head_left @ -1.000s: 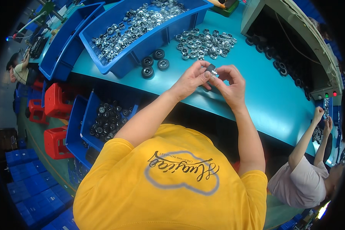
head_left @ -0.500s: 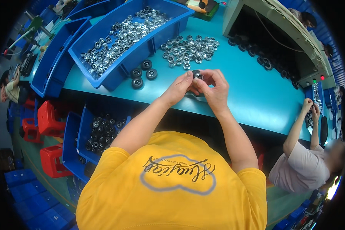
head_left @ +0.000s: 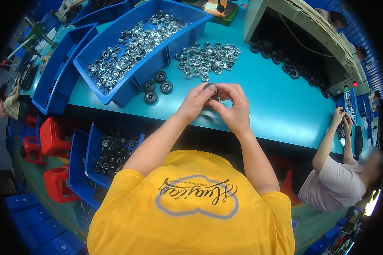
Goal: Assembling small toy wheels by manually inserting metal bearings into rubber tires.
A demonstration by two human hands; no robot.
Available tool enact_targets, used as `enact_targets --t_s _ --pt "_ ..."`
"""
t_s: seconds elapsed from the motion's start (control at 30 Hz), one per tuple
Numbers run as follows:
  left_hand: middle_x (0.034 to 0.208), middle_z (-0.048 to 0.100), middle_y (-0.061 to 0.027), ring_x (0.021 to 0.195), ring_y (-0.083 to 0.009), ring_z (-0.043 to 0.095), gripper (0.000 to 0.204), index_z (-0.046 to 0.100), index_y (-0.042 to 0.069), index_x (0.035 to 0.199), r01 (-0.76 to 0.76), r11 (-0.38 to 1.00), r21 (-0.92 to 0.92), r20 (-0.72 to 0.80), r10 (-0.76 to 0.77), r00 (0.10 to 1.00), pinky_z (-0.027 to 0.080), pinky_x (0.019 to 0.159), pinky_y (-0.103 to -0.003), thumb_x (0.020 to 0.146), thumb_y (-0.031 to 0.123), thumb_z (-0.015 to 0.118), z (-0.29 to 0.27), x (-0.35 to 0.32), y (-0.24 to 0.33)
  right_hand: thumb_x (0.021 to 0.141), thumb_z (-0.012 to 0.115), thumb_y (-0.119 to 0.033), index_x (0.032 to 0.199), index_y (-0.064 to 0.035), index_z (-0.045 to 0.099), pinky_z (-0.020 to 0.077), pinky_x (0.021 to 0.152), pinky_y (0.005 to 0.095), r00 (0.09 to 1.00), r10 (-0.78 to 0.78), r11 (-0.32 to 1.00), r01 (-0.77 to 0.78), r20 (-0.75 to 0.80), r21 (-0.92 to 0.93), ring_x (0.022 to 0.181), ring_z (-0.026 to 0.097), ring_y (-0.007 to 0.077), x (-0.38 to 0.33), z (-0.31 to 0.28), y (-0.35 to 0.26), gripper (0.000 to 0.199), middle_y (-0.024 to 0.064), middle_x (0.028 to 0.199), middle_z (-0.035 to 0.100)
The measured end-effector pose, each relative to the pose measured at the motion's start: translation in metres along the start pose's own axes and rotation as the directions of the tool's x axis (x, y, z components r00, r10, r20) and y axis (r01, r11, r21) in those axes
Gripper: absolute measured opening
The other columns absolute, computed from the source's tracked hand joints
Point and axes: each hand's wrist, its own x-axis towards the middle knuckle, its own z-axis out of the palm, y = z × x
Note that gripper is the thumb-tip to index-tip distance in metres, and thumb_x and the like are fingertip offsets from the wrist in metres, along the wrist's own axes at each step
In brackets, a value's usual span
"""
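Note:
Over the front part of the turquoise table point(head_left: 281, 114), a small black toy wheel point(head_left: 211, 88) is held between my two hands. My left hand point(head_left: 195, 103) closes on it from the left, with the thumb pressed on its face. From the right, my right hand point(head_left: 234, 108) pinches its edge with bent fingers; the wheel's underside is hidden. Just beyond my hands lies a spread of loose silver wheel hubs point(head_left: 208, 59). Several finished-looking wheels with black tyres point(head_left: 166, 87) stand left of my hands.
A large blue bin point(head_left: 132, 80) of silver hubs occupies the back left. Another blue bin point(head_left: 91, 157) of black wheels sits below the table edge. At the back right, a machine opening point(head_left: 253, 29) has black tyres before it. A co-worker point(head_left: 336, 182) sits at right; red stools point(head_left: 55, 138) at left.
Both hands still grip the wheel, which has turned, with its dark tyre side now showing more. My right fingers have shifted their grip. The whole view has moved slightly.

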Motion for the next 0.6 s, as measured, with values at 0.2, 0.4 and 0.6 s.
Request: enact_targets --t_s 0.2,0.4,0.6 --pt "0.106 0.064 -0.0077 0.093 -0.0166 0.063 0.039 0.054 0.003 0.131 0.054 0.983 -0.176 0.079 -0.041 0.996 0.054 0.082 -0.034 0.107 0.033 0.049 -0.003 0.001 -0.004 0.086 0.076 -0.014 0.130 -0.0082 0.062 0.0527 0.090 0.0322 0.981 0.185 0.979 -0.179 -0.059 0.094 0.113 0.056 0.0215 -0.007 -0.005 0.025 0.047 0.0082 0.111 0.063" --pt "0.104 0.062 -0.0066 0.083 -0.0150 0.064 0.029 0.051 0.005 0.129 -0.034 0.999 -0.030 -0.031 0.034 0.999 0.055 0.076 -0.029 0.105 0.021 0.053 0.008 0.002 -0.006 0.098 0.065 -0.013 0.142 0.0025 0.050 0.0534 0.086 0.0266 0.893 0.405 0.653 -0.432 0.195 0.622 0.107 0.061 0.0131 -0.004 0.007 0.025 0.049 0.0101 0.125 0.063" --pt "0.102 0.064 -0.0044 0.084 -0.0110 0.063 0.024 0.056 0.004 0.124 -0.147 0.941 0.304 -0.080 0.179 0.981 0.053 0.077 -0.025 0.103 0.015 0.056 0.017 0.004 -0.009 0.097 0.065 -0.009 0.138 0.0021 0.055 0.0544 0.084 0.0261 0.898 0.420 0.559 -0.368 0.129 0.743 0.100 0.063 0.0118 -0.010 0.014 0.031 0.043 0.0082 0.118 0.066"
